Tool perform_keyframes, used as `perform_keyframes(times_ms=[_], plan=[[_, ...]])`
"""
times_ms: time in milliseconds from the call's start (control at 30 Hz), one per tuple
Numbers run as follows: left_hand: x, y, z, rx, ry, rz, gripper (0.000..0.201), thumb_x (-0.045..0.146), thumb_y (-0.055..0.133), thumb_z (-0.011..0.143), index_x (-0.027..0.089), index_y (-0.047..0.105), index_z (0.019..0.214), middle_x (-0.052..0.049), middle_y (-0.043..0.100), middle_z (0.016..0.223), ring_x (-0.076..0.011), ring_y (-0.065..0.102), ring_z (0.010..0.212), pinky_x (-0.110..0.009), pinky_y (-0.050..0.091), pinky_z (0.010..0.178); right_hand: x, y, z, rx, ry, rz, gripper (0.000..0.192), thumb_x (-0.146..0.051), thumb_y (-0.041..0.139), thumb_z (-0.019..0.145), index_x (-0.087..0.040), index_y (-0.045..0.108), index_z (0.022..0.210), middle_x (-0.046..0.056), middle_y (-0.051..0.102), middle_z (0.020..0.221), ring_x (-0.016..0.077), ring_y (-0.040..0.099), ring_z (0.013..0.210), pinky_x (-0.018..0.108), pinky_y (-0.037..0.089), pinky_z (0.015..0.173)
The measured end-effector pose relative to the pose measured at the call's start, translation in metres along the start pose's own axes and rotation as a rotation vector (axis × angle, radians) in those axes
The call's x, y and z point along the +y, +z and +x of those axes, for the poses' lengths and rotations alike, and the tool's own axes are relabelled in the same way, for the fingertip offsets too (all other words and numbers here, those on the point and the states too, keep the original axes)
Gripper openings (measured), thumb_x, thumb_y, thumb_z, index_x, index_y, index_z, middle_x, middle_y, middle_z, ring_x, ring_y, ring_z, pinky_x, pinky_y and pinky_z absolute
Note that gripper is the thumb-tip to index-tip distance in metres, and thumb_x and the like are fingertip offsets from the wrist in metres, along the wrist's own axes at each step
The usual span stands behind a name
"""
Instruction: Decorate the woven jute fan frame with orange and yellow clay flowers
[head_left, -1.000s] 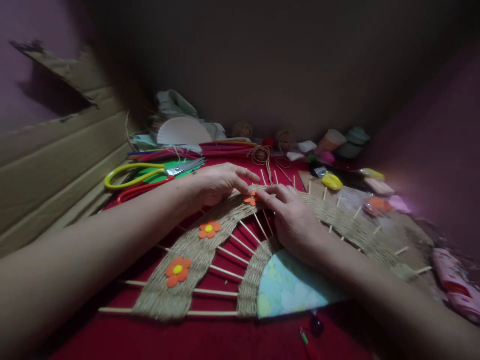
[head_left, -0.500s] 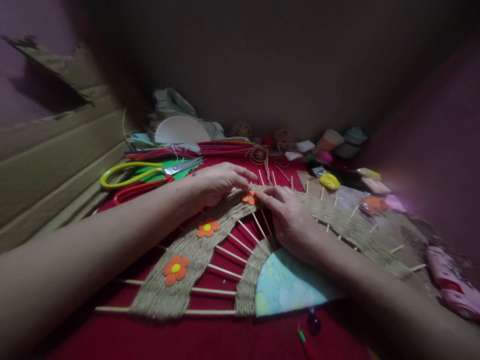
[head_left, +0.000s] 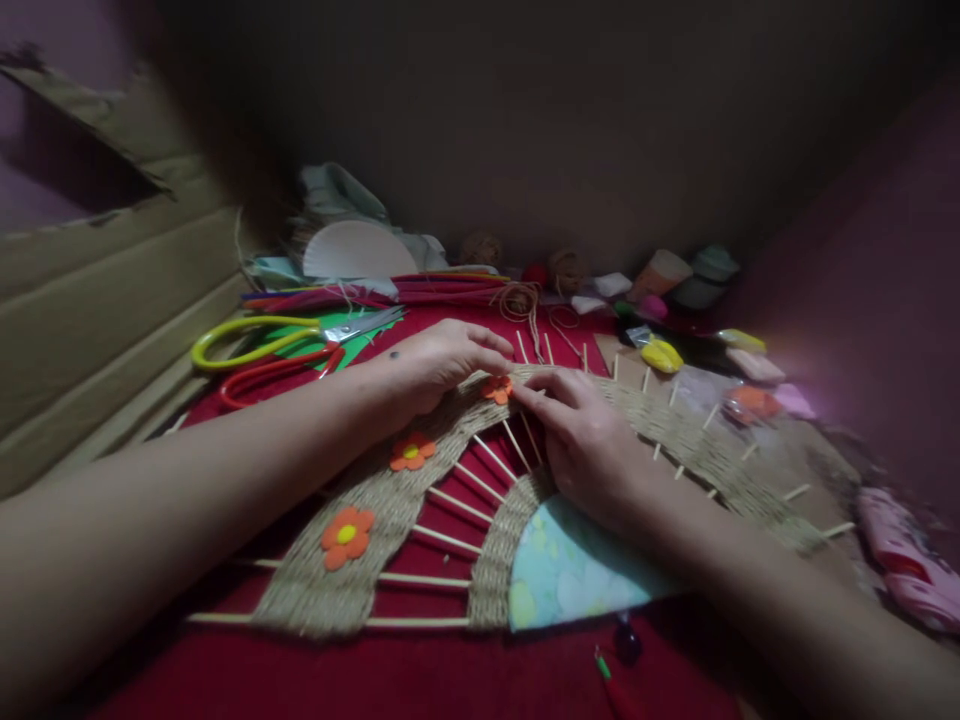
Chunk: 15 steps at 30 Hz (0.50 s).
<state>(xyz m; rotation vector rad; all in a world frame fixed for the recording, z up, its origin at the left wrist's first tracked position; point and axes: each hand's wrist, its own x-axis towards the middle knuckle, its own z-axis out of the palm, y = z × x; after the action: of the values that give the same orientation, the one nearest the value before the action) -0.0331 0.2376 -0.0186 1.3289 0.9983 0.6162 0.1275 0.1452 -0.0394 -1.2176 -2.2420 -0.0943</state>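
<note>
A woven fan (head_left: 442, 425) of twine over thin sticks lies spread out, with a pale blue patterned half-round piece (head_left: 570, 565) at its base. Two orange flowers with yellow centres, one (head_left: 347, 539) low and one (head_left: 412, 452) higher, sit on its left side. At the top of the band is a third orange flower (head_left: 498, 390), partly covered by fingers. My left hand (head_left: 450, 365) rests along the band's upper edge, fingers stretched out above that flower. From the right, my right hand (head_left: 581, 430) has its fingertips closed at the flower's edge, other fingers curled.
Yellow-handled scissors (head_left: 259, 340) and red-handled scissors (head_left: 281, 377) lie at left on green sheets. Behind are coloured strips (head_left: 427, 290), a white half disc (head_left: 358, 250) and twine. Packets, including a yellow one (head_left: 661, 355), lie right, with a pink object (head_left: 904, 555) beyond. Cardboard (head_left: 97, 310) stands left.
The view has shifted slightly. Both hands stay at the top flower with almost the same pose, and the fan lies as before.
</note>
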Motion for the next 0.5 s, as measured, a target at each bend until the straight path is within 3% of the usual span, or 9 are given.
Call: perform_keyframes(times_ms=[100, 200, 500], plan=[[0.0036, -0.0014, -0.0013, -0.038, -0.045, -0.021, 0.025, 0.012, 0.065, 0.066, 0.015, 0.064, 0.092, -0.003, 0.066, 0.071, -0.0151, 0.062, 0.065, -0.028, 0.048, 0.065, -0.0039, -0.0026, -0.0007, -0.027, -0.075, -0.021, 0.040, -0.006, 0.041, 0.082, -0.015, 0.059, 0.117, 0.014, 0.061, 0.111, 0.0265, 0.052, 0.102, 0.046, 0.048, 0.084], [0.0072, -0.0024, -0.0026, -0.063, -0.090, -0.026, 0.038, 0.007, 0.063, 0.064, 0.015, 0.063, 0.101, -0.004, 0.066, 0.070, -0.0160, 0.062, 0.064, -0.029, 0.049, 0.065, -0.0056, -0.0030, -0.0006, -0.094, -0.125, -0.083, 0.042, -0.007, 0.042, 0.084, -0.013, 0.055, 0.123, 0.014, 0.058, 0.119, 0.0271, 0.049, 0.106, 0.046, 0.046, 0.089], [0.0090, -0.0015, -0.0036, -0.063, -0.115, -0.072, 0.046, 0.006, 0.060, 0.066, 0.014, 0.061, 0.111, -0.002, 0.063, 0.059, -0.0162, 0.060, 0.056, -0.028, 0.048, 0.058, -0.0058, -0.0016, -0.0001, -0.160, -0.112, -0.106, 0.045, -0.005, 0.038, 0.084, -0.007, 0.054, 0.126, 0.015, 0.058, 0.119, 0.0267, 0.048, 0.104, 0.044, 0.046, 0.090]])
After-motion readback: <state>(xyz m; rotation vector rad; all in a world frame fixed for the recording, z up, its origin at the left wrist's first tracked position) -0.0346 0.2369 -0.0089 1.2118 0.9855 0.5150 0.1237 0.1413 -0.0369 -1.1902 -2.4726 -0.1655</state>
